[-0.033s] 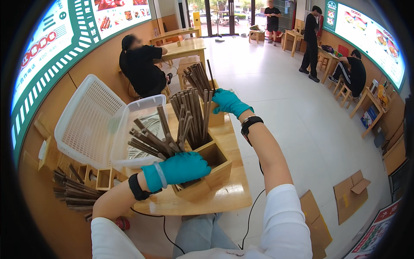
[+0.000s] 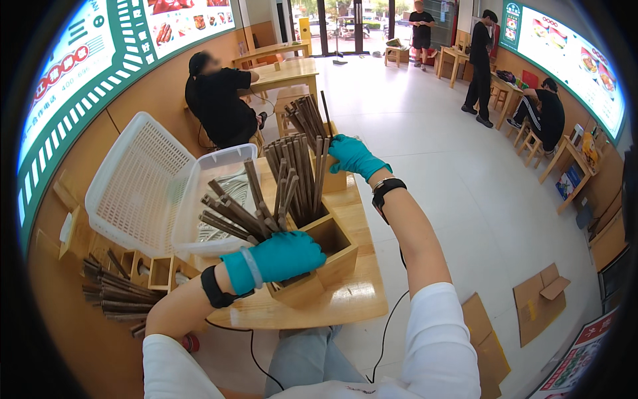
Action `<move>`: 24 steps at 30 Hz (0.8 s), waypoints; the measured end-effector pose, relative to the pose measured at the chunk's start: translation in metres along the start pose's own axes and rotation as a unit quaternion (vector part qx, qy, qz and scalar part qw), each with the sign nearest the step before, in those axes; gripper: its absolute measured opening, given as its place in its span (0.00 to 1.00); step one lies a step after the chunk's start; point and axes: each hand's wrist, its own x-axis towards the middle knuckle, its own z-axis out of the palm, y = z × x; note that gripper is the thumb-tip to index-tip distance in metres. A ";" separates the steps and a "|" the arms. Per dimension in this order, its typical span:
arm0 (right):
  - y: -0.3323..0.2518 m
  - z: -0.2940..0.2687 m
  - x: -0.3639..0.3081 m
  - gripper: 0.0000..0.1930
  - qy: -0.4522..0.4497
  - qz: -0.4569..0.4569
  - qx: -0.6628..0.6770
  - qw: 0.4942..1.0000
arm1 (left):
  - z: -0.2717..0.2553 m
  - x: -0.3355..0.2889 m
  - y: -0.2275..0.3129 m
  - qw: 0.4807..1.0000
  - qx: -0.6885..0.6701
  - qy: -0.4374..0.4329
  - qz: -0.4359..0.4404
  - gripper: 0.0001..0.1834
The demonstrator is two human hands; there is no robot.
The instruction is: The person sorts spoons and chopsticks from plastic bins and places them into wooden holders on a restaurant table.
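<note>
My left hand (image 2: 276,258), in a teal glove, is closed at the lower part of a leaning bundle of brown chopsticks (image 2: 229,209), over the near end of a wooden chopstick box (image 2: 340,261). Its fingertips are hidden. Another thick bunch of chopsticks (image 2: 292,169) stands in the compartment behind. Farther off, my right hand (image 2: 355,158), gloved the same way, has its fingers curled at the rim of a second wooden box (image 2: 337,181). A single chopstick (image 2: 325,110) rises beside those fingertips; whether they pinch it, I cannot tell. More chopsticks (image 2: 306,120) lean in that box.
White plastic baskets (image 2: 136,189) stand left of the boxes, one with pale cords or sticks inside. More chopsticks (image 2: 119,292) and small wooden boxes lie at lower left. Flattened cardboard (image 2: 539,302) is on the floor at right. Several people are farther off, one seated (image 2: 222,100).
</note>
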 end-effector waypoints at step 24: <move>-0.257 -0.118 -0.227 0.21 0.205 0.041 0.247 0.946 | 0.024 -0.127 0.184 0.835 -0.188 0.290 -0.429 0.27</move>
